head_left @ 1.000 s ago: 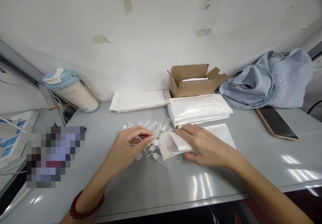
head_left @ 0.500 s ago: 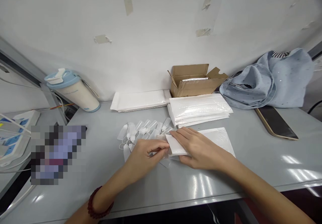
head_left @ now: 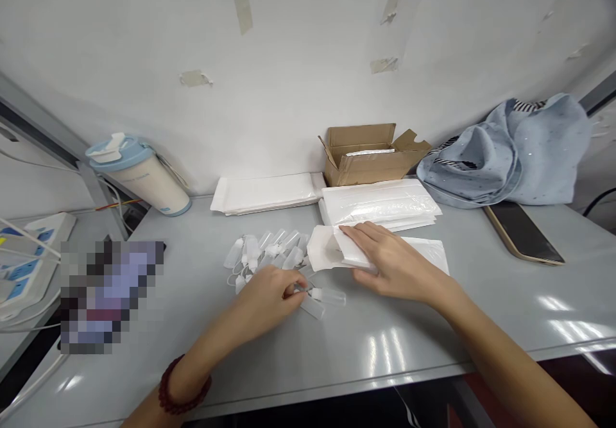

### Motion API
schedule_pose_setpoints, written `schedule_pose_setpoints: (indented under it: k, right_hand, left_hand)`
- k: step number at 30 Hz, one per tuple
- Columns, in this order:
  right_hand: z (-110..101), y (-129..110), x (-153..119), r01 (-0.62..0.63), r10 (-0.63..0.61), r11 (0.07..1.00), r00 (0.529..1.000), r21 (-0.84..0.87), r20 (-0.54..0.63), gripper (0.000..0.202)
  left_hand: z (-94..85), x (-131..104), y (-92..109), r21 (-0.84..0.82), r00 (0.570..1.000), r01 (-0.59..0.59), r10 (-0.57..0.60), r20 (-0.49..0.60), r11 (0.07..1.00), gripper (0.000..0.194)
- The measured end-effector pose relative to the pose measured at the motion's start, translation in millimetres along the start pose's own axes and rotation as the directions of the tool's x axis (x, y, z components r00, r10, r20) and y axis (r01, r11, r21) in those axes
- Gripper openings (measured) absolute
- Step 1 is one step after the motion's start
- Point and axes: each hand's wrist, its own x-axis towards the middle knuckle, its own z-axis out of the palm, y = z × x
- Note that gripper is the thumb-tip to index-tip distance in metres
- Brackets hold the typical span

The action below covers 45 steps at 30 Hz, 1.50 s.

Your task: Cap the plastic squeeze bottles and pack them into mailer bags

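My right hand grips a white padded envelope, its flap end spread open toward the left. Another white envelope lies flat beneath that hand. My left hand is closed, thumb and forefinger together, at the capped ends of two small clear plastic bottles lying on the table. What sits between those fingertips is hidden. Just beyond it is a heap of several similar translucent squeeze bottles with white caps and thin loops.
Stacked white envelopes and a thinner stack lie by the wall. Behind them stands an open cardboard box. To the right are a blue cloth bag and a phone; at left, a tumbler and a power strip.
My left hand has left the envelope's edge and moved slightly left and down to the two bottles. The right hand has raised the envelope away from them, and its mouth now gapes.
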Motion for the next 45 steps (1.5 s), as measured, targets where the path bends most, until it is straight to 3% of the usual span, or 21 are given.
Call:
schedule_pose_setpoints:
  k: [4,18,22,25,29,34,39,45]
  right_hand:
    - [1.0,-2.0,0.1,0.012,-0.012,1.000,1.000,-0.001,0.026,0.053]
    - [0.2,-4.9,-0.2,0.009,-0.008,1.000,0.998,-0.011,0.060,0.054]
    - [0.2,-3.7,-0.9,0.004,-0.004,1.000,0.999,-0.006,0.052,0.053]
    - [-0.1,-3.5,-0.9,-0.001,0.001,1.000,0.999,-0.003,0.045,0.053]
    - [-0.6,-5.6,-0.2,-0.005,0.005,1.000,0.998,0.007,0.069,0.053]
    - [-1.1,-8.8,0.1,-0.004,0.002,1.000,0.996,0.026,0.091,0.051]
    - [-1.0,-11.2,0.9,0.006,-0.011,0.998,0.997,0.056,0.082,0.052]
    - [0.0,-14.8,1.0,0.029,-0.035,0.998,0.994,0.054,0.108,0.053]
  left_hand:
    - [6.8,2.3,3.0,0.049,1.000,-0.004,0.004,-0.019,0.999,0.030]
    - [12.0,4.2,-0.1,0.105,0.999,-0.015,0.012,0.029,0.994,0.023]
    - [-2.2,-3.0,3.9,0.061,0.997,-0.053,0.050,0.052,0.997,0.018]
    - [-21.1,-11.5,3.5,-0.137,0.995,-0.046,0.058,0.080,0.989,0.015]
    - [-38.7,-17.1,-1.9,-0.326,0.995,-0.075,0.051,-0.083,0.942,0.015]
    - [-38.2,-12.1,-4.2,-0.333,0.959,0.006,-0.100,-0.265,0.943,0.017]
    - [-27.1,-5.0,-1.1,-0.288,0.961,0.028,-0.105,-0.255,0.957,0.019]
    - [-10.9,2.7,-4.2,-0.261,0.964,-0.086,0.014,-0.266,0.962,0.020]
